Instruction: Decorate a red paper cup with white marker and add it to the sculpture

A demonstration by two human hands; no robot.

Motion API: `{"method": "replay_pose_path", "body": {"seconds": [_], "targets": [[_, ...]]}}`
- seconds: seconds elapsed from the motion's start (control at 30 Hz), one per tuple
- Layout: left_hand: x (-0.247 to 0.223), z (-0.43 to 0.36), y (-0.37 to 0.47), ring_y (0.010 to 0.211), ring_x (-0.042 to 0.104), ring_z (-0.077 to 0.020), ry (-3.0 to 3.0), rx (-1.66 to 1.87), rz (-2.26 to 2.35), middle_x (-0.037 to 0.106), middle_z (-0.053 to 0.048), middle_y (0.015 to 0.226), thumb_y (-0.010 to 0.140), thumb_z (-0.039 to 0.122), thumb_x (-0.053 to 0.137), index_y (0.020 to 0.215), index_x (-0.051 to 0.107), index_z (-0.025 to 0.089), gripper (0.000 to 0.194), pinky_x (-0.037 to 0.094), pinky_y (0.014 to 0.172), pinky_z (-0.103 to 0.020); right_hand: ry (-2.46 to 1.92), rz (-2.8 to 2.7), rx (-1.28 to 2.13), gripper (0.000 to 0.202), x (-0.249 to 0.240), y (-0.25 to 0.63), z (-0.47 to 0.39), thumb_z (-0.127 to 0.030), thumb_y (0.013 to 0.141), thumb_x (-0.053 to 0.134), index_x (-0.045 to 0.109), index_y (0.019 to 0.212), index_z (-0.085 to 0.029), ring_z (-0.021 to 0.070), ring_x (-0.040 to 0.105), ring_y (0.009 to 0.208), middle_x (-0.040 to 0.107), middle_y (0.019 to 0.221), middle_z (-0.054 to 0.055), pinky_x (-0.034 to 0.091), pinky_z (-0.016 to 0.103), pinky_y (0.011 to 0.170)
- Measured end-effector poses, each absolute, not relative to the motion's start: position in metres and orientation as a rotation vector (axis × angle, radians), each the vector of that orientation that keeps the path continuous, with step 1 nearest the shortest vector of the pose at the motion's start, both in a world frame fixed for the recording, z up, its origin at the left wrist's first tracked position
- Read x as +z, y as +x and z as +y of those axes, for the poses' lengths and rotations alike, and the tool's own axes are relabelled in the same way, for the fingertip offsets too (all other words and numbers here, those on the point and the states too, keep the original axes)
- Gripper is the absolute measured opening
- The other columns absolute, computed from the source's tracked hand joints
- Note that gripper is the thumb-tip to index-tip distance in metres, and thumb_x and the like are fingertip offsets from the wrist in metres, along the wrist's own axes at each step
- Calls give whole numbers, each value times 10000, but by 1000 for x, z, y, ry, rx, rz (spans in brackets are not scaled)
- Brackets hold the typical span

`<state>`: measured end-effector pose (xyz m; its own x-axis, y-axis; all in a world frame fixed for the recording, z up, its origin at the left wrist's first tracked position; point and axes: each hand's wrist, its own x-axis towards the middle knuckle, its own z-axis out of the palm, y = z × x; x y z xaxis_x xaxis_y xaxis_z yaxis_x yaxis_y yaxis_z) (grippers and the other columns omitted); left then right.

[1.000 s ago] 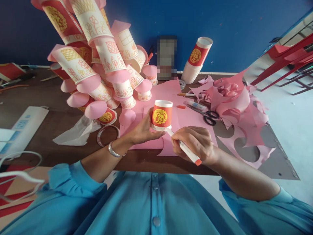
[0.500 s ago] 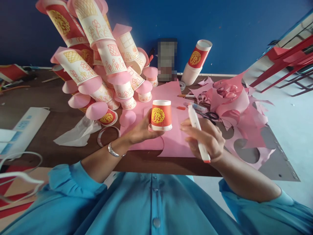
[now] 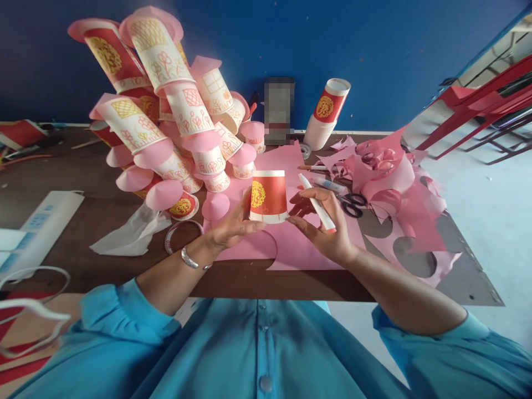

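An upside-down red paper cup (image 3: 272,195) with a gold emblem is held over the pink paper sheets. My left hand (image 3: 233,226) grips it from the left side, low down. In my right hand (image 3: 328,224) is a white marker (image 3: 316,203) with red ends, lying slanted across the fingers. The right thumb and fingertips are at the cup's right lower edge. Left of the cup stands a tower of decorated cups (image 3: 189,108) with pink paper cones and discs.
Pink paper scraps (image 3: 386,160) lie on the right, beside black-handled scissors (image 3: 352,204). A cup stack (image 3: 320,130) leans near the blue wall. Thin white wrapping (image 3: 128,230) and a tape ring (image 3: 168,241) lie left. Pink sheets (image 3: 316,252) cover the table's middle.
My right hand has moved left with the marker and come to the cup. The cup has turned, so its emblem now sits at its left edge.
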<state>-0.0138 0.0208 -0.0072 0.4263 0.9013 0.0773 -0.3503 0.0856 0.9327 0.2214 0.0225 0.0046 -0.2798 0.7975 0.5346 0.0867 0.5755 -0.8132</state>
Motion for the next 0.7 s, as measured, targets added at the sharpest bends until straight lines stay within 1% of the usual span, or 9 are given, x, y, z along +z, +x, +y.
{"method": "replay_pose_path", "body": {"seconds": [0.1, 0.23, 0.33, 0.43, 0.5, 0.63, 0.7], "targets": [[-8, 23, -13, 1412, 652, -337, 1135, 1014, 630, 780, -24, 1348, 780, 482, 920, 1637, 476, 403, 969, 519, 1187, -473, -755, -1644, 975, 406, 5, 217, 24, -306, 939, 858, 573, 1229, -303, 153, 764, 863, 708, 1121, 9, 689, 317, 741], [-13, 23, -12, 1503, 577, -374, 1147, 967, 608, 741, -57, 1454, 782, 509, 915, 1667, 438, 384, 1013, 462, 1244, -533, -808, -1594, 1055, 478, 6, 216, 24, -385, 883, 920, 568, 1197, -307, 167, 759, 878, 693, 1117, 7, 695, 329, 736], [-15, 22, -11, 1528, 553, -390, 1126, 964, 605, 714, -71, 1508, 760, 491, 943, 1677, 422, 389, 1059, 429, 1269, -560, -833, -1609, 1046, 481, 5, 216, 23, -422, 890, 909, 578, 1220, -307, 170, 751, 890, 662, 1213, 34, 710, 349, 746], [-13, 22, -8, 1486, 595, -402, 1080, 955, 602, 708, -88, 1518, 747, 449, 968, 1670, 437, 391, 1066, 464, 1239, -559, -843, -1630, 1044, 483, 4, 217, 23, -407, 905, 894, 580, 1259, -310, 167, 755, 917, 632, 1291, 44, 713, 340, 759], [-11, 22, -7, 1447, 631, -400, 1041, 957, 582, 727, -89, 1489, 757, 443, 961, 1650, 467, 385, 1023, 490, 1218, -561, -833, -1627, 1047, 480, 2, 219, 26, -414, 916, 884, 574, 1266, -306, 163, 756, 918, 629, 1293, 40, 709, 325, 752], [-7, 24, -6, 1398, 675, -364, 998, 971, 532, 743, -88, 1461, 820, 456, 903, 1589, 551, 355, 852, 518, 1206, -535, -809, -1630, 1037, 465, 1, 223, 33, -432, 941, 856, 557, 1264, -283, 153, 752, 904, 653, 1285, 43, 705, 319, 759], [-6, 25, -7, 1379, 692, -350, 984, 959, 524, 756, -86, 1440, 826, 458, 894, 1573, 568, 346, 822, 530, 1199, -521, -790, -1622, 1038, 485, 1, 224, 35, -427, 935, 865, 546, 1272, -282, 156, 757, 925, 664, 1292, 47, 703, 318, 773]]}}
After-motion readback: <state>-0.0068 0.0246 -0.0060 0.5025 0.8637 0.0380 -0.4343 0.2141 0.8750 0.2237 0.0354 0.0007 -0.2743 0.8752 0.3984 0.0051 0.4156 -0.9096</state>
